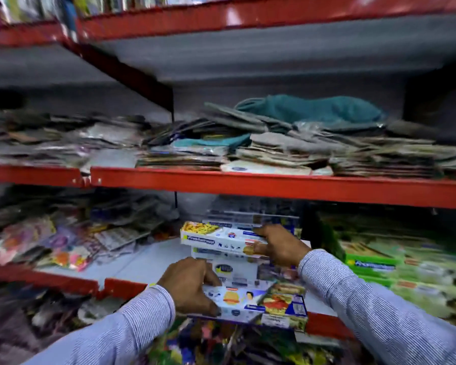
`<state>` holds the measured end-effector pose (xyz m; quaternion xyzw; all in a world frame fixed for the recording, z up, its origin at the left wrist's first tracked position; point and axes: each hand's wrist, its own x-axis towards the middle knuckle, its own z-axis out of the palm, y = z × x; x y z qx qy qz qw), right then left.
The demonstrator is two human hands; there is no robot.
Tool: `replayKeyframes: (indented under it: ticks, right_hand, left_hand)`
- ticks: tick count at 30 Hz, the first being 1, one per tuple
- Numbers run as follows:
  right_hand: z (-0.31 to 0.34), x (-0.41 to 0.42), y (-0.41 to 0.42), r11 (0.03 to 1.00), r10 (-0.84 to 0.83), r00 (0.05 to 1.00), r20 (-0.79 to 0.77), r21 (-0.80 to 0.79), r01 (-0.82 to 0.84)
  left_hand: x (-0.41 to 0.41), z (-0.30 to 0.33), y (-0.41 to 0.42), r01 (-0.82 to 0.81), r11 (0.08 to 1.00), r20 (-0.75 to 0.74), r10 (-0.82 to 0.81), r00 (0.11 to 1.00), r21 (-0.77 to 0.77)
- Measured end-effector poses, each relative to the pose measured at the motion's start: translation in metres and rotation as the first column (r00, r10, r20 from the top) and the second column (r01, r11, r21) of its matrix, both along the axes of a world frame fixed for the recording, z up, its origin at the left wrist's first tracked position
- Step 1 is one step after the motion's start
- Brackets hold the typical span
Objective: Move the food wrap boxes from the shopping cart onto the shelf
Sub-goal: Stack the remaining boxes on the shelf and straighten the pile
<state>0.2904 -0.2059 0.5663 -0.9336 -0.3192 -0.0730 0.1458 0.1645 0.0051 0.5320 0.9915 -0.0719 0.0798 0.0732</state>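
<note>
Shelving with red front edges fills the view, blurred by motion. On the lower shelf (153,262), white-surfaced and partly bare, a stack of food wrap boxes (232,264) stands near the middle, white and blue cartons printed with food pictures. The right hand (279,246) rests on the top box (216,237) of that stack, its fingers (259,230) spread over the box's right end and the thumb pressed against its front face, so the hand is clamped on that box. The top box sits slightly skewed, its left end jutting past the boxes under it.

The left hand (192,284) grips another box (253,302) at the shelf's front edge, fingers curled over its top and the thumb under its near side; this box is tilted and overhangs the red lip (124,285). Both arms wear pale striped sleeves (358,293).

To the right of the stack lie green packages (371,264), touching or nearly touching one another. To the left lie loose colourful packets (50,246). On the shelf above (248,184) are flat stacks of packaged cloths (287,151), with a teal cloth (313,109) lying on top. Items below the lower shelf are too blurred to tell.
</note>
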Motion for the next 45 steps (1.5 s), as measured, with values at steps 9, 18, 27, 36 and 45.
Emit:
replayKeyframes:
  ticks: [9,18,27,36,45]
  right_hand:
    - [-0.002,0.072,0.009,0.999,-0.045,0.995,-0.092,-0.019,0.044]
    - [0.003,0.1,0.001,0.997,-0.049,0.995,-0.085,0.053,0.053]
    - [0.013,0.098,-0.022,0.999,-0.041,0.996,-0.085,-0.022,0.04]
    - [0.004,0.084,-0.033,0.997,-0.031,0.999,-0.028,-0.077,0.029]
    - [-0.033,0.061,-0.009,1.0,-0.025,0.978,0.207,-0.009,0.027]
  left_hand:
    - [0.054,0.024,-0.003,0.043,0.998,-0.013,-0.044,0.999,-0.039]
    - [0.095,0.039,-0.007,0.036,0.995,-0.023,-0.038,0.999,-0.095]
    - [0.161,0.046,-0.007,0.008,0.982,-0.023,-0.012,1.0,-0.188]
    - [0.167,0.019,-0.011,0.059,0.998,0.347,-0.043,0.937,-0.037]
    - [0.174,-0.022,0.013,0.178,0.984,0.359,-0.158,0.92,-0.025]
